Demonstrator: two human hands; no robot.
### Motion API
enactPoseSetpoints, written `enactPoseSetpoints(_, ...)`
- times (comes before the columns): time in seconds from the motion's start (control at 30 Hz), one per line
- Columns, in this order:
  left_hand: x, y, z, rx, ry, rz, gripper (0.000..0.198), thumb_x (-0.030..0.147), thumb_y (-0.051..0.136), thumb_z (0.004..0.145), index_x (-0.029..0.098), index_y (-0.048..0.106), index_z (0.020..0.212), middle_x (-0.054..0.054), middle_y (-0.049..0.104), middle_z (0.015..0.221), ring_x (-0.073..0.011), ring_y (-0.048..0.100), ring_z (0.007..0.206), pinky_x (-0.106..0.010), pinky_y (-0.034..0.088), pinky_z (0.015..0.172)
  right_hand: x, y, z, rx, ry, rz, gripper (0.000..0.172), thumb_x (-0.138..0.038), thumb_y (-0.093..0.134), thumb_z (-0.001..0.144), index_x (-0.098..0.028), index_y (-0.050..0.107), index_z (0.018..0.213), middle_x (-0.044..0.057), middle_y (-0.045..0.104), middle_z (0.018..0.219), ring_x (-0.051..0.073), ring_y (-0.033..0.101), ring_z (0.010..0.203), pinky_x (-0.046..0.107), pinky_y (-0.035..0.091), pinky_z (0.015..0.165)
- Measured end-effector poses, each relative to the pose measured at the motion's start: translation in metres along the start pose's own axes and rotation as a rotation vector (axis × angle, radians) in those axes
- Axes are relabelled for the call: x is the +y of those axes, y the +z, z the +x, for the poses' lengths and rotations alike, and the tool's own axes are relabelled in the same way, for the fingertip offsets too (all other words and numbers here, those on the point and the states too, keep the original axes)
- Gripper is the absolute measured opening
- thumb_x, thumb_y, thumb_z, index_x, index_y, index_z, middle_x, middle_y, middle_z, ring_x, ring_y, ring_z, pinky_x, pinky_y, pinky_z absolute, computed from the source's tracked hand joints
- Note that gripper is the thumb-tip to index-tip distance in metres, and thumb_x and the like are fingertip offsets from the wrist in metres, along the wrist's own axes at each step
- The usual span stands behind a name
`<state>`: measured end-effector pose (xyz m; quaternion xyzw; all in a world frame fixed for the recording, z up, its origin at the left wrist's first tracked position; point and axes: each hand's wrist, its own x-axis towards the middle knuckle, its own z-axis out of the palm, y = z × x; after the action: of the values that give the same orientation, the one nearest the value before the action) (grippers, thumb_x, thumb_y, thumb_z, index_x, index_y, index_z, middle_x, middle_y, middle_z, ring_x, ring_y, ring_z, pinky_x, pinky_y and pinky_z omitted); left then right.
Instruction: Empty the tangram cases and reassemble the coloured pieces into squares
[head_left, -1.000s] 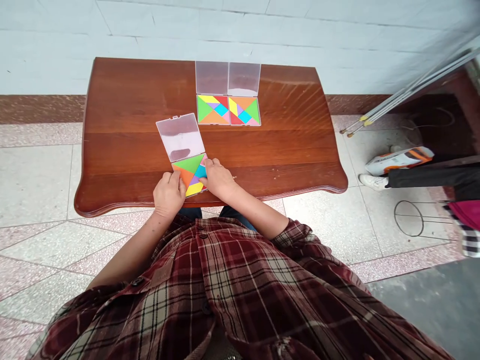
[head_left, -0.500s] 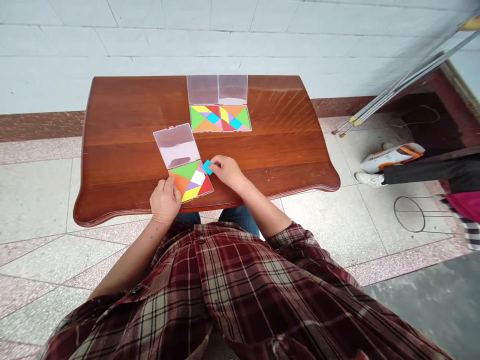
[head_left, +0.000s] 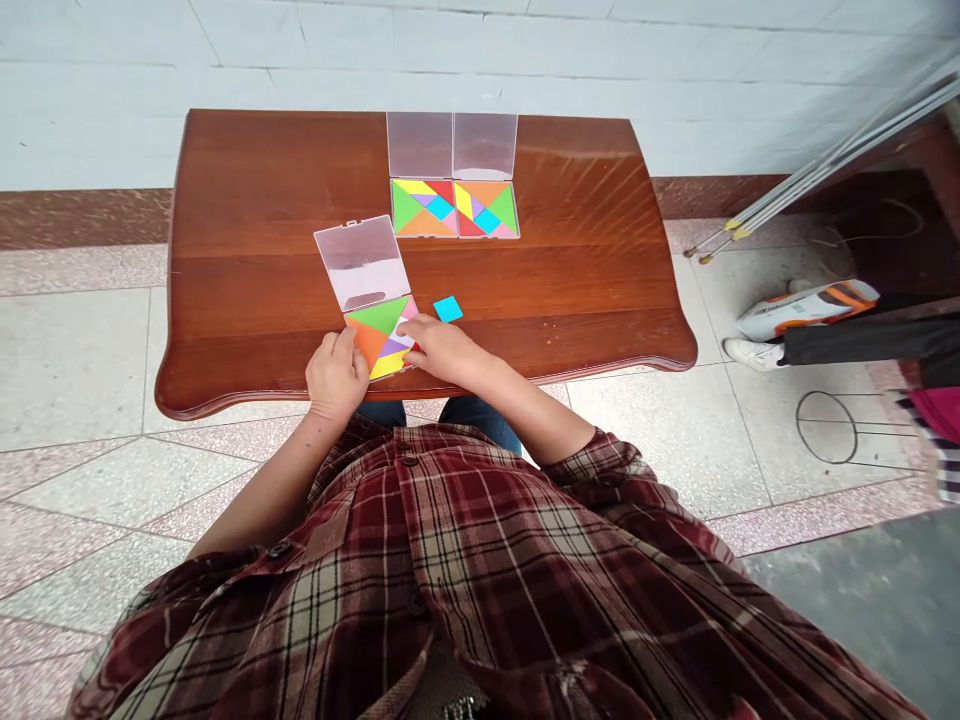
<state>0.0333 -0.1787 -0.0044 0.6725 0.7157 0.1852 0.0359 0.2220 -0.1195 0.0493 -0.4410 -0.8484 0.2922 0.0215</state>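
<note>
Wooden tabletop (head_left: 240, 260) with, at lower centre, an open plastic tangram case (head_left: 362, 262), left hand (head_left: 336, 378) curled at its edge, right hand (head_left: 442, 352) extended over the coloured pieces (head_left: 375, 335), any pinch hidden, a loose cyan square (head_left: 448, 309) just beyond, and a risk of pieces scattering if the case gets knocked.

3 tangram cases (head_left: 420, 208), 1 loose cyan tile (head_left: 448, 309); 2 hands (head_left: 336, 378) (head_left: 442, 352)

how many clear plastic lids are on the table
3. The far-left lid and far-right lid lie side by side near the far edge of the wooden table; the third lid lies open nearer, joined to the tangram tray under the left hand and right hand.
</note>
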Motion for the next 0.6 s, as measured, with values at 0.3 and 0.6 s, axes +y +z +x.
enactPoseSetpoints(0.3, 0.005, 0.001, 0.001, -0.065, -0.016, 0.050, 0.041, 0.020, 0.043, 0.088, 0.012, 0.062, 0.124, -0.014, 0.062, 0.100, -0.0235, 0.060, 0.087, -0.032, 0.042, 0.072, -0.029, 0.011, 0.011, -0.094, 0.252, -0.068, 0.048, -0.025, 0.071, 0.082, -0.011, 0.055, 0.125, 0.016, 0.060, 0.127, 0.025, 0.062, 0.111, 0.035, 0.049, 0.089)
enactPoseSetpoints(0.6, 0.007, -0.002, 0.002, -0.113, -0.032, 0.082, 0.040, 0.021, 0.045, 0.089, 0.014, 0.061, 0.125, -0.013, 0.062, 0.102, -0.0227, 0.060, 0.086, -0.031, 0.042, 0.071, -0.018, 0.012, 0.015, -0.150, 0.190, 0.020, 0.013, -0.023, 0.068, 0.080, -0.020, 0.066, 0.092, 0.004, 0.068, 0.103, 0.018, 0.061, 0.094, 0.025, 0.041, 0.073)
